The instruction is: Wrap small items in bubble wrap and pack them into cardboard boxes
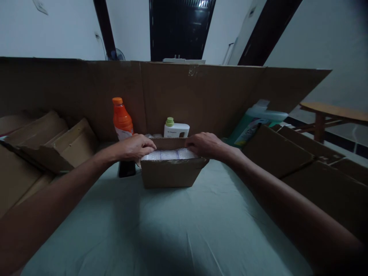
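Observation:
A small brown cardboard box stands upright with its top uncovered. Bubble wrap fills the upper part inside it; whatever lies beneath is hidden. My left hand is closed at the box's left rim, its curled fingertips reaching in beside the bubble wrap. At the right rim, my right hand is closed too, with fingers bent down over the back corner. The fingertips of both hands are partly hidden.
A black phone-like object lies left of the box. Behind stand an orange bottle and a white green-capped bottle. A green liquid jug leans at right. Cardboard boxes flank both sides; a cardboard panel forms the back.

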The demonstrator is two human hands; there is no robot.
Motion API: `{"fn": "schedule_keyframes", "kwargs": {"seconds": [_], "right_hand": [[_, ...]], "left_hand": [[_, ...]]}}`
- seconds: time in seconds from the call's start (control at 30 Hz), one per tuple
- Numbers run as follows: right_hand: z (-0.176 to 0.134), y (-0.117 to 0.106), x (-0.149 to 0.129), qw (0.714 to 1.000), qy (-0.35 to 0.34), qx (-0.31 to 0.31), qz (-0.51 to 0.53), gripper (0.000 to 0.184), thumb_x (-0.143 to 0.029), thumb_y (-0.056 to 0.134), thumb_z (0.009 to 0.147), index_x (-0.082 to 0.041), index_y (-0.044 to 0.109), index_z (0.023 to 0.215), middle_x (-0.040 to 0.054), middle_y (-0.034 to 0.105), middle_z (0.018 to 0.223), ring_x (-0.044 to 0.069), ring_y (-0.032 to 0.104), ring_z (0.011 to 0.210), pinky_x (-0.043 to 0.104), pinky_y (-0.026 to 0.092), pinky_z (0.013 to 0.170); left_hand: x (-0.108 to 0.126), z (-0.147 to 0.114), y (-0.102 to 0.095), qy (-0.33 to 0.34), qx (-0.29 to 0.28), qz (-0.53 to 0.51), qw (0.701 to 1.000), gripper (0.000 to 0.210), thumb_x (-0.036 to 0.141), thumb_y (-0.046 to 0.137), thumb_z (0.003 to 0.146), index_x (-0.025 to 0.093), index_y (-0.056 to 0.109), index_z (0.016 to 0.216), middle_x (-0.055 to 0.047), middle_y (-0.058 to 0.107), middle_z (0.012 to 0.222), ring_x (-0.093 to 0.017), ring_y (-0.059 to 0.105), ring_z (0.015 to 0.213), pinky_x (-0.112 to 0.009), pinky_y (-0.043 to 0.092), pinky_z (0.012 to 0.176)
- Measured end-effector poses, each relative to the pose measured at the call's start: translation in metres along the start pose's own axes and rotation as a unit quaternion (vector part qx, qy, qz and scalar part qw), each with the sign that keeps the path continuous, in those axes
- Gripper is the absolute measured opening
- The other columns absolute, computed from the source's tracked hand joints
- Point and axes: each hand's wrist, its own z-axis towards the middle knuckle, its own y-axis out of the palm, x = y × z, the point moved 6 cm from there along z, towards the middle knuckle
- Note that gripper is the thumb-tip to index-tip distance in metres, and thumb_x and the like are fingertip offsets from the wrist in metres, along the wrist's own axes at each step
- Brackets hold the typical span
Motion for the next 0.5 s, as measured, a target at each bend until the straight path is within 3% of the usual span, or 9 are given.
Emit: {"fn": "schedule_keyframes", "kwargs": {"seconds": [0.13,0.2,0.23,0.27,0.33,0.4,0.43,0.5], "right_hand": [[0.016,0.019,-0.006,0.988,-0.068,-0.073,0.12,0.026,-0.015,0.056,0.086,-0.024,0.078,0.096,0.002,0.078,0.099,0.017,0.07,0.085,0.024,0.045,0.07],[0.016,0.021,-0.003,0.983,-0.075,-0.078,0.147,0.025,-0.014,0.057,0.087,-0.023,0.078,0.097,0.0019,0.078,0.098,0.016,0.069,0.086,0.022,0.045,0.072],[0.012,0.019,0.001,0.984,-0.066,-0.06,0.152,0.026,-0.016,0.056,0.088,-0.023,0.077,0.101,0.0024,0.078,0.101,0.016,0.069,0.087,0.022,0.046,0.073],[0.004,0.015,0.007,0.986,-0.047,-0.025,0.159,0.026,-0.018,0.055,0.09,-0.022,0.076,0.105,0.003,0.077,0.103,0.016,0.069,0.088,0.023,0.046,0.073],[-0.024,0.005,0.022,0.977,0.005,0.089,0.195,0.026,-0.023,0.053,0.092,-0.02,0.075,0.106,0.0038,0.077,0.101,0.017,0.068,0.084,0.024,0.046,0.071],[-0.062,0.008,0.04,0.946,0.067,0.205,0.244,0.026,-0.028,0.052,0.092,-0.019,0.075,0.098,0.004,0.077,0.092,0.017,0.067,0.077,0.026,0.047,0.069],[-0.079,0.016,0.048,0.929,0.091,0.238,0.268,0.026,-0.031,0.053,0.092,-0.019,0.075,0.096,0.0044,0.076,0.088,0.017,0.067,0.074,0.027,0.049,0.069],[-0.101,0.047,0.055,0.909,0.123,0.246,0.313,0.029,-0.037,0.056,0.089,-0.018,0.074,0.102,0.0067,0.076,0.09,0.02,0.069,0.077,0.03,0.052,0.07]], "left_hand": [[0.004,0.02,0.025,0.0,-0.09,-0.019,0.996,0.031,0.031,0.044,0.084,0.016,0.07,0.075,-0.001,0.066,0.068,-0.015,0.058,0.063,-0.023,0.036,0.055],[0.009,0.023,0.026,0.006,-0.097,-0.026,0.995,0.035,0.036,0.043,0.087,0.016,0.069,0.073,0.0,0.064,0.065,-0.015,0.057,0.061,-0.024,0.035,0.053],[0.013,0.02,0.021,0.013,-0.075,-0.038,0.996,0.036,0.039,0.044,0.088,0.017,0.07,0.078,-0.001,0.067,0.071,-0.015,0.059,0.065,-0.024,0.039,0.056],[0.017,0.013,0.013,0.019,-0.029,-0.054,0.998,0.036,0.041,0.045,0.089,0.017,0.072,0.087,-0.002,0.071,0.08,-0.017,0.063,0.073,-0.024,0.043,0.061],[0.02,-0.014,-0.008,0.016,0.133,-0.089,0.987,0.035,0.043,0.049,0.091,0.019,0.072,0.102,-0.004,0.074,0.103,-0.019,0.066,0.093,-0.026,0.049,0.077],[0.011,-0.057,-0.016,-0.021,0.318,-0.11,0.941,0.034,0.042,0.051,0.092,0.021,0.071,0.11,-0.005,0.071,0.117,-0.02,0.065,0.107,-0.03,0.049,0.094],[0.002,-0.08,-0.01,-0.055,0.39,-0.116,0.912,0.032,0.041,0.051,0.093,0.021,0.07,0.109,-0.005,0.071,0.117,-0.021,0.064,0.109,-0.031,0.048,0.099],[-0.019,-0.112,0.022,-0.121,0.445,-0.152,0.874,0.037,0.044,0.056,0.091,0.019,0.067,0.116,-0.008,0.07,0.118,-0.023,0.065,0.11,-0.036,0.048,0.101]]}}
